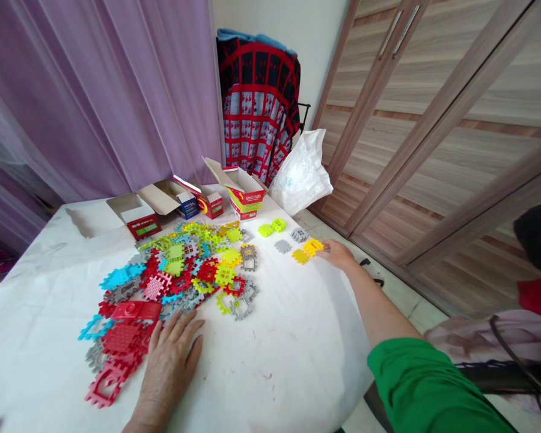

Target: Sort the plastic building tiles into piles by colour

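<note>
Touching orange tile (314, 247) near right edge of table (297, 337) with narrow-fingered right hand (338, 254), can't tell if gripping; keeping it apart from pile (157, 285), probably to separate colours; resting left hand (174, 355) beside pile, wide-fingered and empty, likely for support

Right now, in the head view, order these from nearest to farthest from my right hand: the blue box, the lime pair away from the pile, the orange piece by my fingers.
From your right hand:
1. Orange piece: immediately left.
2. Lime pair: left, farther back.
3. Blue box: farthest left, toward the back.
</note>
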The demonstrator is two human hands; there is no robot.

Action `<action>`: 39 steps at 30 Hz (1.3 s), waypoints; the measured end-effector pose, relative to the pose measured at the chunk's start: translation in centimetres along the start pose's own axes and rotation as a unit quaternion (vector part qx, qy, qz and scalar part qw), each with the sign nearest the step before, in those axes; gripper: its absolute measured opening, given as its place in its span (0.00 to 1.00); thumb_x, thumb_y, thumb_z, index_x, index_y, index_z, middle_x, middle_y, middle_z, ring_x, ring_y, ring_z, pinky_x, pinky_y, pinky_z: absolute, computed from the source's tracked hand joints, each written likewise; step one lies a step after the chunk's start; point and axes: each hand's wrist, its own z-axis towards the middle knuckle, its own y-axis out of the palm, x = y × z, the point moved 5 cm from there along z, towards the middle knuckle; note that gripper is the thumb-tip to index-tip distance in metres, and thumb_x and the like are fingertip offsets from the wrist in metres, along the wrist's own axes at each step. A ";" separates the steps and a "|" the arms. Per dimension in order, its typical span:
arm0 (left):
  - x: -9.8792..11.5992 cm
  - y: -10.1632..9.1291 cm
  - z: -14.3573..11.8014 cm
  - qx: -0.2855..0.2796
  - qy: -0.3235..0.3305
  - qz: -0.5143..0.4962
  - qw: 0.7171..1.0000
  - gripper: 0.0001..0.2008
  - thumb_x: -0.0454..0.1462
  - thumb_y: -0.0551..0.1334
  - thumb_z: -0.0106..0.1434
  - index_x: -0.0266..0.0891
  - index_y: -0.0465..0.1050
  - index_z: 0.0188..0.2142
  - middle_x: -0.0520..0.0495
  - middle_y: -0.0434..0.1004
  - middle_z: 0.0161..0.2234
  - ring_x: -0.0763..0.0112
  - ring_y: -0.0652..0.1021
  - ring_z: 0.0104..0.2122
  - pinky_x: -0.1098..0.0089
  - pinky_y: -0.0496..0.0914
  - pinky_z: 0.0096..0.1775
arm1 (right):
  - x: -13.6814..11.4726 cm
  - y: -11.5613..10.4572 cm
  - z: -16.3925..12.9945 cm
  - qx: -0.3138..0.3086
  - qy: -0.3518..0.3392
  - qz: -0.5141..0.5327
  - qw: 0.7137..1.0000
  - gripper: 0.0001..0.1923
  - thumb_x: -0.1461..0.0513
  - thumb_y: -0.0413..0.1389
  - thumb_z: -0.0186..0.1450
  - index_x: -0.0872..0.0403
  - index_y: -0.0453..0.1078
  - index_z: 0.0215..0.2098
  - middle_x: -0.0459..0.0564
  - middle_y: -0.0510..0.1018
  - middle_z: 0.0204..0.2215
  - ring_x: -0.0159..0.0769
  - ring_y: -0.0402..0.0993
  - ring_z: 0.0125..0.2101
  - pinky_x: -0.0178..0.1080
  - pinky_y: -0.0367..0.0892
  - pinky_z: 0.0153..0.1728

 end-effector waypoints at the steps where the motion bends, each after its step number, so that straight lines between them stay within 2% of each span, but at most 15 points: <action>1: 0.0 0.0 0.0 -0.002 -0.001 -0.001 1.000 0.14 0.40 0.55 0.64 0.49 0.75 0.46 0.47 0.78 0.51 0.55 0.71 0.54 0.50 0.55 0.58 | 0.0 0.1 0.0 0.000 0.000 0.000 1.000 0.20 0.55 0.58 0.58 0.54 0.72 0.47 0.52 0.78 0.44 0.37 0.75 0.40 0.34 0.65 0.36; 7: 0.1 -0.1 0.0 -0.001 -0.001 0.000 1.000 0.14 0.40 0.55 0.64 0.49 0.75 0.45 0.47 0.78 0.50 0.55 0.71 0.55 0.49 0.56 0.58 | -0.2 -0.1 0.1 -0.003 -0.006 -0.018 1.000 0.21 0.53 0.59 0.58 0.53 0.71 0.48 0.51 0.78 0.44 0.37 0.75 0.40 0.34 0.65 0.35; 10: 0.2 -0.1 0.0 -0.005 0.000 -0.001 1.000 0.14 0.40 0.54 0.65 0.49 0.75 0.46 0.48 0.78 0.51 0.55 0.71 0.55 0.49 0.57 0.58 | -1.2 -0.9 -0.5 0.021 -0.012 -0.055 0.998 0.24 0.53 0.59 0.58 0.53 0.70 0.51 0.52 0.78 0.45 0.39 0.74 0.42 0.35 0.65 0.37; 13: 0.1 -0.1 0.0 -0.006 -0.003 -0.003 1.000 0.14 0.40 0.54 0.65 0.49 0.75 0.46 0.48 0.77 0.51 0.55 0.71 0.55 0.49 0.57 0.58 | -3.8 -1.2 -2.1 0.058 -0.069 -0.075 0.993 0.17 0.55 0.54 0.63 0.52 0.72 0.48 0.52 0.77 0.44 0.38 0.74 0.42 0.36 0.65 0.40; 16: 0.1 0.0 0.0 -0.004 -0.002 0.001 1.000 0.14 0.40 0.55 0.65 0.49 0.75 0.46 0.47 0.77 0.51 0.55 0.71 0.55 0.48 0.57 0.58 | -7.3 -0.1 -4.0 0.041 -0.150 -0.083 0.984 0.13 0.58 0.50 0.66 0.50 0.75 0.42 0.50 0.78 0.43 0.37 0.73 0.43 0.36 0.64 0.42; 18: 0.1 0.0 0.0 -0.007 0.000 0.003 1.000 0.14 0.40 0.55 0.65 0.49 0.75 0.47 0.47 0.77 0.52 0.54 0.71 0.55 0.48 0.57 0.58 | -9.0 0.9 -5.2 0.019 -0.168 -0.105 0.980 0.13 0.59 0.50 0.66 0.50 0.75 0.42 0.51 0.78 0.44 0.39 0.72 0.45 0.37 0.64 0.43; 20: 0.1 0.0 0.0 -0.012 0.001 0.002 1.000 0.14 0.39 0.55 0.65 0.49 0.74 0.47 0.47 0.77 0.52 0.54 0.71 0.55 0.48 0.57 0.57 | -9.8 1.8 -6.0 0.009 -0.158 -0.132 0.978 0.14 0.60 0.50 0.65 0.51 0.74 0.45 0.53 0.77 0.46 0.41 0.71 0.46 0.38 0.64 0.43; 30: 0.5 -0.2 -0.1 -0.020 -0.012 -0.008 1.000 0.13 0.39 0.56 0.65 0.48 0.74 0.47 0.47 0.76 0.52 0.55 0.70 0.56 0.48 0.57 0.58 | -10.1 3.6 -7.8 0.035 -0.138 -0.187 0.972 0.15 0.61 0.48 0.67 0.53 0.72 0.48 0.53 0.74 0.49 0.41 0.68 0.48 0.37 0.62 0.44; 36: 0.6 -0.2 0.0 -0.017 -0.015 -0.014 1.000 0.13 0.39 0.55 0.65 0.48 0.74 0.47 0.47 0.77 0.52 0.54 0.70 0.56 0.47 0.58 0.57 | -10.4 4.1 -8.2 0.045 -0.123 -0.144 0.981 0.15 0.61 0.50 0.65 0.52 0.73 0.47 0.53 0.74 0.47 0.41 0.69 0.47 0.38 0.63 0.42; 39: 0.7 -0.4 0.0 -0.015 -0.019 -0.021 0.999 0.13 0.38 0.55 0.65 0.48 0.74 0.46 0.46 0.77 0.51 0.54 0.70 0.56 0.47 0.58 0.58 | -11.6 4.7 -8.8 0.077 -0.143 -0.089 0.983 0.14 0.62 0.51 0.64 0.52 0.74 0.45 0.54 0.76 0.45 0.42 0.70 0.45 0.39 0.65 0.42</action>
